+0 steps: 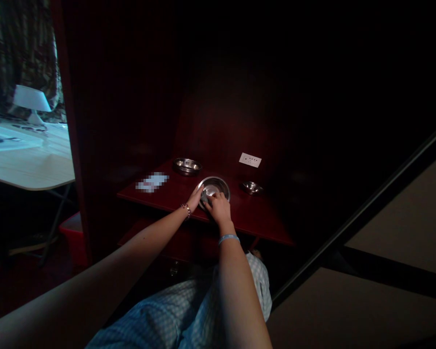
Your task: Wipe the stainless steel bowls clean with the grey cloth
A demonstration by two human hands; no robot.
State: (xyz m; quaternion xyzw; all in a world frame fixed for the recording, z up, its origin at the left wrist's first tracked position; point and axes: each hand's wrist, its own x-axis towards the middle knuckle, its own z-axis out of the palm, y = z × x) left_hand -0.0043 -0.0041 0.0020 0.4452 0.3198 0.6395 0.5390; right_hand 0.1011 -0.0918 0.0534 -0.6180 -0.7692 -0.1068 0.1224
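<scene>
A shiny steel bowl (224,186) is tipped a little toward me at the front of the dark red desk shelf (256,215). My left hand (194,199) grips its left rim, the thumb lying over the edge. Inside the bowl, the fingers of my right hand (220,208) are bent around a small grey wad (204,197), perhaps cloth, pressed against the left inner wall. Whether the bowl's base touches the shelf is hidden. Behind it to the left stands another steel bowl (187,166), and a smaller steel bowl (252,188) sits to the right.
A blurred white item (152,182) lies at the shelf's left. A white socket plate (250,160) is on the back wall. Dark panels flank the shelf. Further left are a pale table (39,167), a white lamp (32,100) and a red stool (72,237).
</scene>
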